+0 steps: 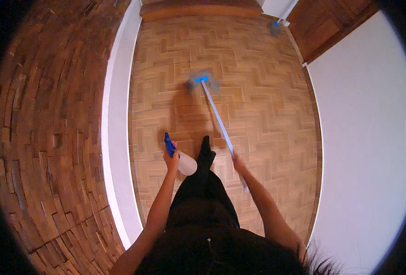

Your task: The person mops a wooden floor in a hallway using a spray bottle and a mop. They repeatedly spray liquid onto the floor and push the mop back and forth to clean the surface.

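Observation:
A white spray bottle [187, 164] with a blue trigger head [169, 144] is in my left hand [172, 158], its head pointing forward and its base towards my legs. My right hand [238, 163] grips the pale handle [218, 118] of a mop near its lower end in the picture. The handle slants forward and left to a blue connector [202, 79] on a grey, fringed mop head [212, 85], which rests on the herringbone-patterned floor [268, 120] ahead of my feet.
A low white ledge [118, 113] borders the floor on the left, with brown wood-like cladding [55, 137] beyond. At the right stands a white wall [361, 130]. Ahead are a wooden step [203, 12], a wooden door [321, 27] and another mop-like tool [275, 29] with a blue connector.

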Demonstrator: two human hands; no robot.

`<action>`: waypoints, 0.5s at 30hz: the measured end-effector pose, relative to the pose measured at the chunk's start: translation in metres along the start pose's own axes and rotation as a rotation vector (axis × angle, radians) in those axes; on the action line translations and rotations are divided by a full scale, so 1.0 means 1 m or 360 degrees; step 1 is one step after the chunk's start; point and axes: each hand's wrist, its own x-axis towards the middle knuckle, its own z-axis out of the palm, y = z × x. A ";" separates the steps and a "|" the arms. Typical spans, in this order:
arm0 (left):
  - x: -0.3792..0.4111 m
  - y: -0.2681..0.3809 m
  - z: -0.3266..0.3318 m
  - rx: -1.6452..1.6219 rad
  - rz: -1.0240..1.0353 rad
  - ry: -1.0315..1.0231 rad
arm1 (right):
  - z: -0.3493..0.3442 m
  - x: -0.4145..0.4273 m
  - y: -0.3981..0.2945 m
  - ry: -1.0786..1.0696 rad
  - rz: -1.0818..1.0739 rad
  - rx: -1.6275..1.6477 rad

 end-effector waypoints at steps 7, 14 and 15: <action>-0.024 0.020 -0.090 0.0187 -0.0319 -0.0030 | 0.034 0.185 -0.206 -0.0231 -0.0035 0.0519; -0.004 -0.018 -0.106 0.0144 -0.0074 0.0174 | 0.044 0.045 -0.120 -0.0244 -0.0064 -0.0126; -0.005 -0.018 -0.115 0.0171 -0.0130 0.0208 | 0.037 0.011 -0.120 -0.0424 0.0108 -0.0322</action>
